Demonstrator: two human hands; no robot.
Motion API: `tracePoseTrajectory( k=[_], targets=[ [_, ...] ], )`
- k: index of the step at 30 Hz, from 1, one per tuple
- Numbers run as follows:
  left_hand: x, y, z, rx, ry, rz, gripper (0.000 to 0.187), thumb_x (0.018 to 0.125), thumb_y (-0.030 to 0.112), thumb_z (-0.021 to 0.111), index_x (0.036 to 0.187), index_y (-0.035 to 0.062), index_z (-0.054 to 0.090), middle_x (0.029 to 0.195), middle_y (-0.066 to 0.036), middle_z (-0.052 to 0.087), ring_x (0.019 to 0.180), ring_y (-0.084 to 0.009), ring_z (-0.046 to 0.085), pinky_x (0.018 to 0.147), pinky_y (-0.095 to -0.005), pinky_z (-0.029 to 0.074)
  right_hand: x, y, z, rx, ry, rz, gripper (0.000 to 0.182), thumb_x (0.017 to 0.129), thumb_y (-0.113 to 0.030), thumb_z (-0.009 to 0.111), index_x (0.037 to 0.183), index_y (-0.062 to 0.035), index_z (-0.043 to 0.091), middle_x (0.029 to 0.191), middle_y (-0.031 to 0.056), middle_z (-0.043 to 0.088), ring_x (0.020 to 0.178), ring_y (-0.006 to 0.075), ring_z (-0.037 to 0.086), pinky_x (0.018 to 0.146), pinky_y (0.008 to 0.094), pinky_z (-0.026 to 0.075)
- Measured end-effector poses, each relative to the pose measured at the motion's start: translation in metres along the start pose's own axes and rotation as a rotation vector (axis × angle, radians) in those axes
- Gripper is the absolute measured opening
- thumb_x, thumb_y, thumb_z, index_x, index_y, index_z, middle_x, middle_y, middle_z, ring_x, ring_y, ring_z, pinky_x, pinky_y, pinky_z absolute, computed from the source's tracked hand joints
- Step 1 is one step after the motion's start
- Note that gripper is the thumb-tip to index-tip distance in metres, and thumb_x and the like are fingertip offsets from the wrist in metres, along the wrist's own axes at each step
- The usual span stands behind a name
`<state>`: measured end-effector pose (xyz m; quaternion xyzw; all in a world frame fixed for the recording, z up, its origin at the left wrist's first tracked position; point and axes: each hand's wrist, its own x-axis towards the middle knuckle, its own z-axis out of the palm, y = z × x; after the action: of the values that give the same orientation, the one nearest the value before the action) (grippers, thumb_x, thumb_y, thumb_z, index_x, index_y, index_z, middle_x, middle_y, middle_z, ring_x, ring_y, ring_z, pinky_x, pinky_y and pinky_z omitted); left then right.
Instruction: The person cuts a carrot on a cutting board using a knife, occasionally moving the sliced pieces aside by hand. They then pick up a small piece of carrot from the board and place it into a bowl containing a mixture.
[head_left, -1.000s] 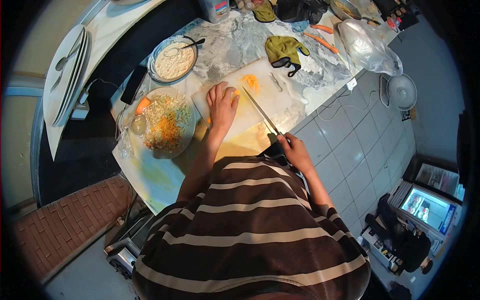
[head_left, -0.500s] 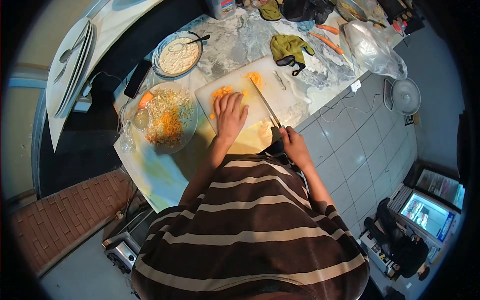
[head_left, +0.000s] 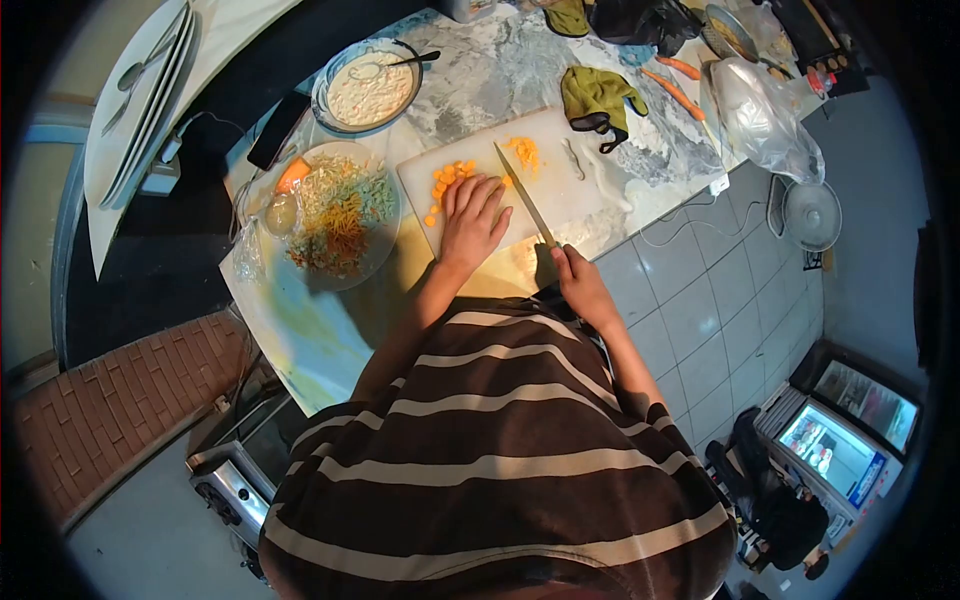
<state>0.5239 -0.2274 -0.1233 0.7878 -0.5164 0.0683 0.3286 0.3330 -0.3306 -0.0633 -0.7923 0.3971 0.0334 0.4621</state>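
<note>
1. Compared with a second ago, the left hand (head_left: 472, 215) is lying flatter on the board (head_left: 560, 185), and a pile of carrot pieces (head_left: 447, 180) is now showing at its far left fingertips.
2. The knife (head_left: 522, 195) has shifted nearer the left hand; its blade is now lying just beside those fingers.
3. The right hand (head_left: 578, 280) is closing its grip around the knife handle at the near edge of the board.
4. The left hand is lying open, fingers spread, palm down, holding nothing.
5. The knife's long axis is running from near right to far left, tip pointing away from the person toward a second carrot pile (head_left: 523, 152).
6. The plate (head_left: 385, 215), left of the board, is holding shredded vegetables.
7. The bowl (head_left: 335, 115), farther off, is holding a pale mixture with a spoon in it.
8. Whole carrots (head_left: 680, 92) and a green cloth (head_left: 597, 97) are lying on the tabletop (head_left: 480, 85) beyond the board.
</note>
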Motion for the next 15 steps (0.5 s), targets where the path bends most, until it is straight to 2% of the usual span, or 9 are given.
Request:
tracePoseTrajectory(
  k=[9, 11, 15],
  targets=[
    [-0.0015, -0.0012, 0.0003, -0.008, 0.012, 0.022, 0.035, 0.085, 0.019, 0.069, 0.116, 0.0030, 0.065, 0.123, -0.007, 0.061, 0.122, -0.0265, 0.050, 0.108, -0.0459, 0.032, 0.0026, 0.0062, -0.0034, -0.014, -0.051, -0.012, 0.043, 0.105, -0.038, 0.043, 0.104, 0.0029, 0.057, 0.078, 0.0318, 0.060, 0.083, 0.0526, 0.057, 0.069, 0.0513, 0.045],
    [-0.0015, -0.0002, -0.0007, 0.006, 0.017, 0.027, 0.034, 0.085, 0.019, 0.069, 0.115, 0.0027, 0.066, 0.122, -0.007, 0.062, 0.120, -0.0269, 0.051, 0.107, -0.0459, 0.033, 0.0019, 0.0093, -0.0008, 0.028, -0.020, -0.073, 0.043, 0.105, -0.038, 0.043, 0.104, 0.0026, 0.057, 0.079, 0.0316, 0.060, 0.084, 0.0527, 0.057, 0.068, 0.0517, 0.045],
    [-0.0005, 0.0008, -0.0018, 0.003, 0.043, 0.023, 0.033, 0.086, 0.019, 0.068, 0.114, 0.0025, 0.066, 0.121, -0.007, 0.063, 0.119, -0.0270, 0.053, 0.107, -0.0460, 0.034, 0.0007, 0.0047, -0.0049, -0.032, -0.016, -0.057, 0.042, 0.105, -0.037, 0.043, 0.103, 0.0023, 0.057, 0.078, 0.0320, 0.060, 0.083, 0.0529, 0.058, 0.068, 0.0544, 0.045]
  ],
)
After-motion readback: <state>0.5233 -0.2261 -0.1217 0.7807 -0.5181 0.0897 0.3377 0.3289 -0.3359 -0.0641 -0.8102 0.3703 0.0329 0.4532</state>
